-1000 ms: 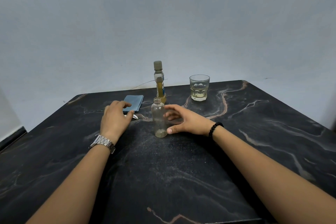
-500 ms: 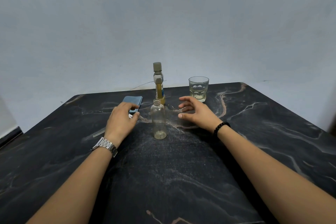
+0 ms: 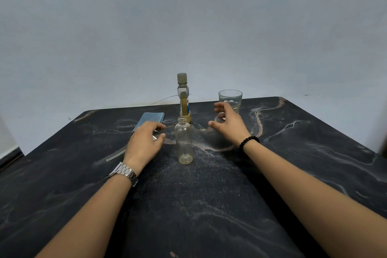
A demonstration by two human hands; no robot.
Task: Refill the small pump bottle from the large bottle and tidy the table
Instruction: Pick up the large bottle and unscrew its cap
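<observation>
Dark marble-patterned table (image 3: 209, 205) against a plain pale wall carries everything in play. Just behind the uncapped, nearly empty small bottle (image 3: 184, 142) stands the large bottle (image 3: 183, 98), capped and upright, its long axis vertical. It lies ahead and to the left of the right hand (image 3: 228, 125), which hovers open with fingers spread and curled, gripping nothing, just in front of a drinking glass (image 3: 230, 98) whose lower part it hides. Both hands look about equally near the large bottle. The left hand (image 3: 144, 142) rests palm-down, loosely curled, over the near edge of a folded blue cloth (image 3: 151, 118); something small and pale shows under its fingers, too hidden to name. No pump top is clearly visible.
</observation>
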